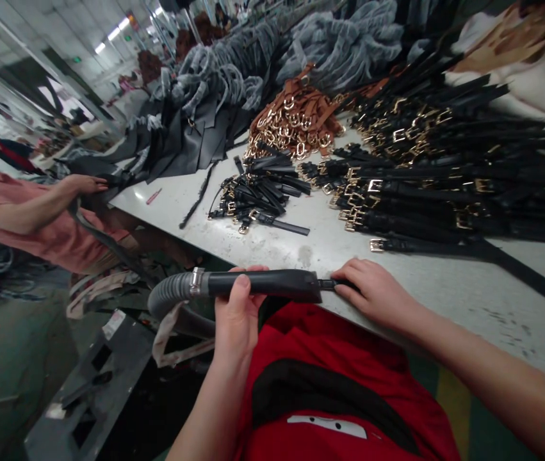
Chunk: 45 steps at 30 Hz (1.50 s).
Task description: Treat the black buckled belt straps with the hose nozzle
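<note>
My left hand (241, 307) is wrapped round a black hose nozzle (272, 285), its thumb lying along the top. A metal clamp (196, 282) joins the nozzle to a ribbed grey hose (164, 298) that bends down at the left. At the nozzle's flat mouth, my right hand (371, 291) pinches a thin black strap (327, 284). The strap's near end meets the mouth; whether it goes inside I cannot tell. Most of the strap is hidden under my fingers. Both hands are at the table's front edge.
On the white table (301, 256) lie small black buckle straps (253, 198), brown straps with gold rings (296, 121) and many long black buckled straps (421, 186). Dark bag pieces (205, 134) are piled behind. A person in pink (36, 211) works at the left, beyond a grey metal box (89, 384).
</note>
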### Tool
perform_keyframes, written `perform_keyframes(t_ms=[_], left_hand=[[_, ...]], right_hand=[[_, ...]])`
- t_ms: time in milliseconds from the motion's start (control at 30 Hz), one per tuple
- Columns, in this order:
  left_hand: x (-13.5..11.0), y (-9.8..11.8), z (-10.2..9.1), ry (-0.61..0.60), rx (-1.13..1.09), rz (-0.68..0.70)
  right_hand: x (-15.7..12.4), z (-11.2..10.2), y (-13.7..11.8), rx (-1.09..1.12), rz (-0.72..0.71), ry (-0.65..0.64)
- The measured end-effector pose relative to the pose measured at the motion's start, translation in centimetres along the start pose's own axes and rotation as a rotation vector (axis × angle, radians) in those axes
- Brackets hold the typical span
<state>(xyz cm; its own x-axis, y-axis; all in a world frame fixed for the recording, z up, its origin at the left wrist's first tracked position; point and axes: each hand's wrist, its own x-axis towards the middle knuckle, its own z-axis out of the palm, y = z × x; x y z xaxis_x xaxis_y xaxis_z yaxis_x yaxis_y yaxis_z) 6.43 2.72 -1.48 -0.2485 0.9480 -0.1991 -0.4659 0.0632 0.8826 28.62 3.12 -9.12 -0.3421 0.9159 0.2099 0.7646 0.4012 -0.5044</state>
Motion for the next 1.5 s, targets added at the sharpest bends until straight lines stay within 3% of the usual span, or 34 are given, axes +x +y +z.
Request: perform_keyframes(t_ms=[233, 500, 600, 733, 833, 1000, 1300, 1400, 1500], left_hand=[[-0.2, 0.7, 2.2, -0.114, 0.201, 0.081], [-0.1, 0.5, 3.2, -0.152, 0.315, 0.116], [0.2, 1.1, 2.1, -0.128, 0.263, 0.057], [0.6, 2.5, -0.9, -0.009, 0.139, 0.058], [0.7, 2.2, -2.2, 0.047, 0.048, 0.044], [1.0, 0.6, -2.0, 0.056, -0.063, -0.008], [0.8, 0.2, -1.5, 0.031, -0.09, -0.024], [0.9, 0.2, -1.2, 0.01, -0.096, -0.053], [1.0, 1.1, -2.2, 0.077, -0.108, -0.051]], right_hand=[[0.0, -0.1, -0.1, -0.028, 0.004, -0.004], [0.0, 0.0, 0.0, -0.047, -0.002, -0.017], [0.0, 0.0, 0.0, -0.039, 0.007, -0.012], [0.0, 0.1, 0.1, -0.044, -0.005, 0.007], [-0.1, 0.2, 0.2, -0.044, -0.007, 0.013], [-0.2, 0.4, 0.4, -0.057, -0.011, 0.003], [-0.2, 0.3, 0.5, -0.032, -0.012, -0.008], [-0.3, 0.3, 0.0, -0.063, 0.027, -0.011], [-0.5, 0.1, -0.7, -0.134, 0.125, -0.016]])
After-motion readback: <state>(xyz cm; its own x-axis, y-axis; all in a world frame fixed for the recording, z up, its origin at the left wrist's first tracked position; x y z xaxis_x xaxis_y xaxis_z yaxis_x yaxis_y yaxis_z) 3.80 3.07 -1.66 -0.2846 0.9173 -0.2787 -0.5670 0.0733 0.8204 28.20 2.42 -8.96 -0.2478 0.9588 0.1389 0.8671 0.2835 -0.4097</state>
